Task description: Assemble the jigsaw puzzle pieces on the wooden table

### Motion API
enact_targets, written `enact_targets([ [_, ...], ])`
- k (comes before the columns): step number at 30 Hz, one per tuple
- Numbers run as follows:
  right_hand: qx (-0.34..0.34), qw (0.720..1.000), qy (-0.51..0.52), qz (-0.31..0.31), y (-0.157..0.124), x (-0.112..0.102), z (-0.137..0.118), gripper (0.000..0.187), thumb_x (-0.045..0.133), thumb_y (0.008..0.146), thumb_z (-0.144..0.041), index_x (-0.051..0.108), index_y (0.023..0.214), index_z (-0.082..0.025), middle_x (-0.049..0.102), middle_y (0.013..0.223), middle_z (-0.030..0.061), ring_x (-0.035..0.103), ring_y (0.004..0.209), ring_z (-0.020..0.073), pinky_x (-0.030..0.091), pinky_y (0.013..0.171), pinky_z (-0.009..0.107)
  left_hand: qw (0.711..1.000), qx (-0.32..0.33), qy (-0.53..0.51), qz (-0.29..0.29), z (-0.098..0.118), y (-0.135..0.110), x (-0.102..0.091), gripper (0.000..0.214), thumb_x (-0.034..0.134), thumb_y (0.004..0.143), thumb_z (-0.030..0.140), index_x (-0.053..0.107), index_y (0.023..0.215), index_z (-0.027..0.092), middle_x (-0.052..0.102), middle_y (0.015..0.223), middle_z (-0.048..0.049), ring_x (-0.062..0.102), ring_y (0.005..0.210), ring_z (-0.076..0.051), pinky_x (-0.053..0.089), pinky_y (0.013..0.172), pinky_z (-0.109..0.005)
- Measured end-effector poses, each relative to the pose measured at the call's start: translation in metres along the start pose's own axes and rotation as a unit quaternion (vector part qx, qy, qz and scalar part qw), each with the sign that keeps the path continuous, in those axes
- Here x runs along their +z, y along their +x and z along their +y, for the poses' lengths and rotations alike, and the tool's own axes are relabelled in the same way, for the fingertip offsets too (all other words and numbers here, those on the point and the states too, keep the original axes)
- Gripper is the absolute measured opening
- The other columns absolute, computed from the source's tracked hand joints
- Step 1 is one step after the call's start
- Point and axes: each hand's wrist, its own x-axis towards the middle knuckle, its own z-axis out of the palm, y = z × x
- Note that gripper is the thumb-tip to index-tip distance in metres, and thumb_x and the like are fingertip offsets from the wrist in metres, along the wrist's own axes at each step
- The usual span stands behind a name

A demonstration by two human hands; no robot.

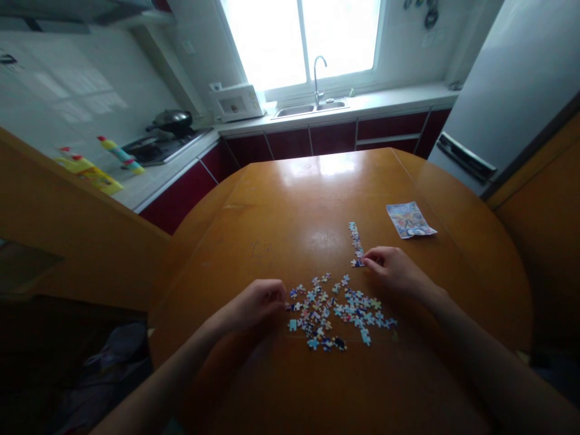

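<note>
Several loose jigsaw pieces (338, 311) lie scattered on a round wooden table (290, 205). A short joined strip of pieces (356, 241) runs away from me just beyond them. My right hand (394, 270) rests at the near end of that strip, fingers pinched on the last piece. My left hand (256, 305) sits curled at the left edge of the scatter, fingertips touching a piece there. A small printed picture card (410, 219) lies further right on the table.
Behind the table runs a kitchen counter with a sink and tap (317, 90), a white microwave (238, 103), a hob with a pan (172, 124) and spray bottles (90, 172). A grey fridge (498, 103) stands on the right.
</note>
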Motion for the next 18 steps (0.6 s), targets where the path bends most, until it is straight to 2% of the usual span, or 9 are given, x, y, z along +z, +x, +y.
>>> enact_targets([
  [4,-0.013,0.999,0.022,0.021,0.003,0.002,0.0,0.021,0.059,0.088,-0.031,0.075,0.088,-0.018,0.075,0.084,0.0071,0.065,0.072,0.0189,0.046,0.066,0.029,0.989,0.026,-0.04,0.143,0.008,0.036,-0.009,0.024,0.068,0.084,0.037,0.065,0.091,0.015,0.063,0.074,0.0004,0.047,0.06,-0.009,0.037,0.056,-0.02],
  [6,-0.027,0.997,0.052,0.052,0.003,0.003,-0.004,0.019,0.06,0.086,-0.029,0.074,0.09,-0.017,0.075,0.085,0.0072,0.064,0.072,0.0179,0.047,0.066,0.029,0.98,0.041,-0.07,0.183,0.021,0.059,-0.007,0.025,0.07,0.082,0.037,0.068,0.092,0.014,0.065,0.073,-0.0009,0.046,0.058,-0.008,0.036,0.054,-0.019],
  [11,-0.062,0.979,0.157,0.111,0.005,0.013,-0.016,0.022,0.064,0.086,-0.031,0.073,0.098,-0.016,0.073,0.083,0.0061,0.061,0.068,0.0154,0.048,0.063,0.028,0.961,0.081,-0.154,0.217,0.054,0.114,0.016,0.023,0.075,0.079,0.036,0.07,0.082,0.013,0.068,0.074,-0.0037,0.054,0.063,-0.01,0.041,0.056,-0.021],
  [15,-0.031,0.946,0.294,0.136,0.011,0.02,-0.015,0.023,0.069,0.082,-0.035,0.073,0.094,-0.015,0.074,0.084,0.0073,0.066,0.072,0.0173,0.052,0.065,0.029,0.955,0.097,-0.21,0.188,0.07,0.147,0.038,0.022,0.076,0.078,0.035,0.071,0.081,0.013,0.07,0.075,-0.0044,0.058,0.065,-0.011,0.046,0.059,-0.022],
  [18,-0.009,0.93,0.334,0.156,0.017,0.017,-0.008,0.02,0.072,0.078,-0.034,0.074,0.085,-0.015,0.073,0.078,0.0062,0.065,0.069,0.017,0.051,0.065,0.029,0.956,0.113,-0.212,0.167,0.075,0.163,0.048,0.021,0.075,0.079,0.035,0.071,0.082,0.014,0.071,0.076,-0.005,0.06,0.067,-0.012,0.048,0.061,-0.023],
])
